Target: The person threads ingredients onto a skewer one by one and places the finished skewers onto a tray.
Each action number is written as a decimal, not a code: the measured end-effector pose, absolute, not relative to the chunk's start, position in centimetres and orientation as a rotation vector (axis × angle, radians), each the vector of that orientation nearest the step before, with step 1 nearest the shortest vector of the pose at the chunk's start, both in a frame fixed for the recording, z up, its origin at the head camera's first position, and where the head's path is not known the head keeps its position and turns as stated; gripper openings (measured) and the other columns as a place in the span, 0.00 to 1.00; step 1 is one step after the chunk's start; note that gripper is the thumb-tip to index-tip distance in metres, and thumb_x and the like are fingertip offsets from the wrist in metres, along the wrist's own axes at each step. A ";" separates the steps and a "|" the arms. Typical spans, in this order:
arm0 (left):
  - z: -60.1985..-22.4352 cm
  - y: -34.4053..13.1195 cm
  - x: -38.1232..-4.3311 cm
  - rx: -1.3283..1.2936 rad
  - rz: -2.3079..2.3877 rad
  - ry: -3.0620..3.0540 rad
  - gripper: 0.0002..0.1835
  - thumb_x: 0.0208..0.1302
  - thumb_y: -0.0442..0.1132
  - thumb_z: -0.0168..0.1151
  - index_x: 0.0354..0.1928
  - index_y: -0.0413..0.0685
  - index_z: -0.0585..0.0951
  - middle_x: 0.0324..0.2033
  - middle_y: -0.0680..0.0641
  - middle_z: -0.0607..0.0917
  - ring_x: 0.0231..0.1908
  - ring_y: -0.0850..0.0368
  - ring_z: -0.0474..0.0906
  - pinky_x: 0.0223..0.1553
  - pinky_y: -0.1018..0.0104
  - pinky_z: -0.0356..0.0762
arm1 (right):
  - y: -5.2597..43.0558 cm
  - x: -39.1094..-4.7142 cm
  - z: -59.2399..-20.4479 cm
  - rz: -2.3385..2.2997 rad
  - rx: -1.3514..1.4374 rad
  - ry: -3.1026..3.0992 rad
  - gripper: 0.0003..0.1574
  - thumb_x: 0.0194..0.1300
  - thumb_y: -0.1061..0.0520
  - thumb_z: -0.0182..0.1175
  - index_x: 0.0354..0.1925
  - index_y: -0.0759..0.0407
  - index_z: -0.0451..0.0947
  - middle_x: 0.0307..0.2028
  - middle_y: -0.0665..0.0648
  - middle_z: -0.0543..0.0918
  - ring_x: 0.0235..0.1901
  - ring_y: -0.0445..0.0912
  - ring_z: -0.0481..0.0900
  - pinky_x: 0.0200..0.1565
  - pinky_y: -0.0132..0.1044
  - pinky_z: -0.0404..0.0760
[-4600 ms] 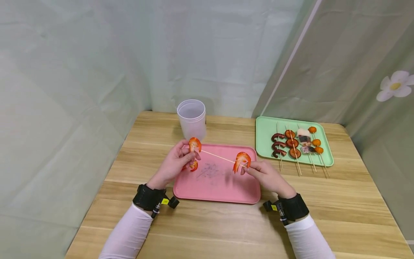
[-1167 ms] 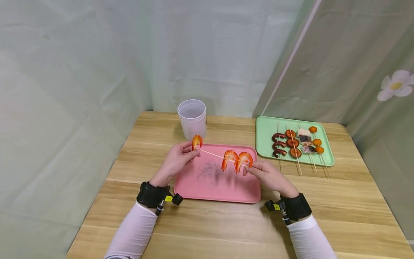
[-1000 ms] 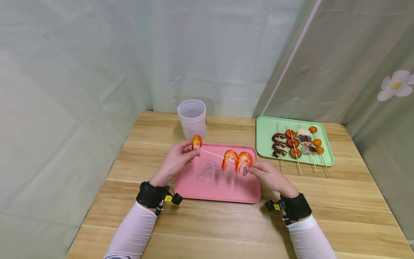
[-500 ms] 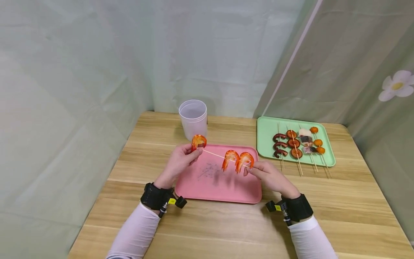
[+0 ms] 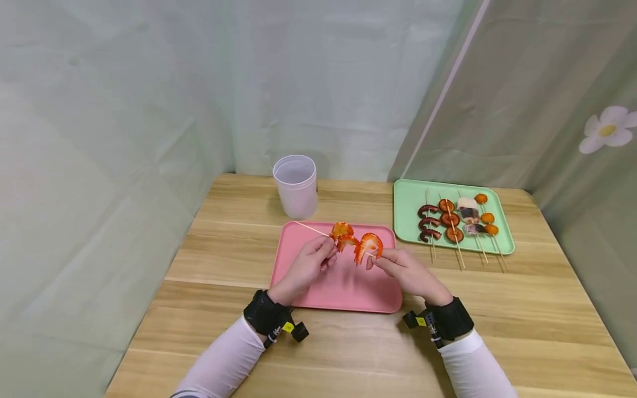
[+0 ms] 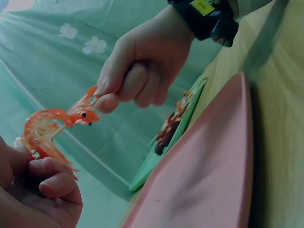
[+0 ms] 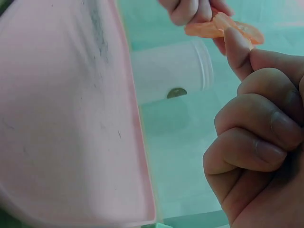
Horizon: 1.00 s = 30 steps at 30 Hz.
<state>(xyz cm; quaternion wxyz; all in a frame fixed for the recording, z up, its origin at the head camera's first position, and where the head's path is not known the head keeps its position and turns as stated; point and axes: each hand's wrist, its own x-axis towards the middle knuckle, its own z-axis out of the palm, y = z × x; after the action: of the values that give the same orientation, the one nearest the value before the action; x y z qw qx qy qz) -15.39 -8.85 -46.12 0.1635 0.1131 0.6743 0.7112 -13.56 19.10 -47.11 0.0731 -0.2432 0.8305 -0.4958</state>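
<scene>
Over the pink tray (image 5: 348, 296), a thin wooden skewer (image 5: 309, 227) slants between both hands in the head view. Three orange-red shrimp sit close together on it: one at the left (image 5: 342, 229), a middle one and one at the right (image 5: 371, 243). My left hand (image 5: 309, 264) pinches the leftmost shrimp, and the skewer's free end sticks out past it to the upper left. Thumb and fingers of my right hand (image 5: 409, 272) pinch the skewer's other end beside the rightmost shrimp. In the left wrist view, shrimp (image 6: 42, 127) bridge the two hands.
A translucent white cup (image 5: 298, 198) stands behind the pink tray. At the back right, a green tray (image 5: 405, 213) bears skewers of octopus tentacles (image 5: 429, 223), mushroom slices (image 5: 450, 219), fish pieces (image 5: 469, 213) and orange balls (image 5: 487, 219). Curtains enclose the wooden table (image 5: 348, 354).
Earlier, a second shrimp joined the one near the right hand. Since then my left hand has moved right along the skewer, bringing a third shrimp against them. The right hand has stayed nearly still.
</scene>
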 end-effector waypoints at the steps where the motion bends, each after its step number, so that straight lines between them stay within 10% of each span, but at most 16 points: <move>1: -46.3 -8.7 -15.4 0.322 2.018 1.921 0.18 0.89 0.41 0.44 0.41 0.35 0.73 0.29 0.46 0.73 0.28 0.56 0.67 0.31 0.67 0.64 | 19.0 -13.6 -47.2 -1.500 -0.729 2.491 0.15 0.84 0.56 0.55 0.42 0.55 0.87 0.21 0.44 0.65 0.22 0.40 0.63 0.29 0.35 0.62; 12: -46.8 -8.4 -15.6 0.398 1.866 2.376 0.13 0.86 0.39 0.53 0.54 0.38 0.83 0.45 0.43 0.81 0.45 0.43 0.77 0.47 0.54 0.79 | 18.9 -13.7 -47.4 -1.553 -0.691 2.435 0.16 0.84 0.58 0.54 0.42 0.58 0.87 0.20 0.45 0.63 0.21 0.40 0.61 0.28 0.35 0.60; 16: -46.8 -7.9 -15.4 0.392 2.030 2.314 0.13 0.85 0.38 0.54 0.54 0.38 0.84 0.46 0.36 0.87 0.40 0.34 0.78 0.42 0.47 0.83 | 18.8 -13.7 -47.3 -1.579 -0.673 2.409 0.16 0.84 0.58 0.54 0.41 0.57 0.88 0.19 0.44 0.63 0.20 0.39 0.60 0.27 0.35 0.60; 24: -46.9 -7.3 -14.7 0.340 2.179 2.372 0.11 0.85 0.38 0.55 0.52 0.38 0.82 0.41 0.43 0.91 0.29 0.38 0.79 0.25 0.68 0.73 | 18.5 -13.4 -47.2 -1.559 -0.665 2.429 0.18 0.85 0.57 0.53 0.41 0.62 0.86 0.19 0.45 0.63 0.20 0.39 0.60 0.27 0.36 0.59; 30: -47.1 -7.1 -14.5 0.305 2.306 2.285 0.12 0.85 0.40 0.54 0.53 0.36 0.80 0.40 0.32 0.88 0.30 0.42 0.86 0.31 0.54 0.86 | 18.1 -13.3 -46.9 -1.528 -0.671 2.464 0.19 0.85 0.53 0.53 0.41 0.56 0.87 0.20 0.44 0.63 0.21 0.39 0.61 0.27 0.36 0.61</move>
<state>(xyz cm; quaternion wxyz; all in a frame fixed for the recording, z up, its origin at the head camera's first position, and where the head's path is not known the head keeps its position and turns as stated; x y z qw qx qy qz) -14.51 -7.14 -47.14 -0.0594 0.0934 0.6995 0.7060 -13.31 18.05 -46.90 0.0827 -0.2248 0.8251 -0.5117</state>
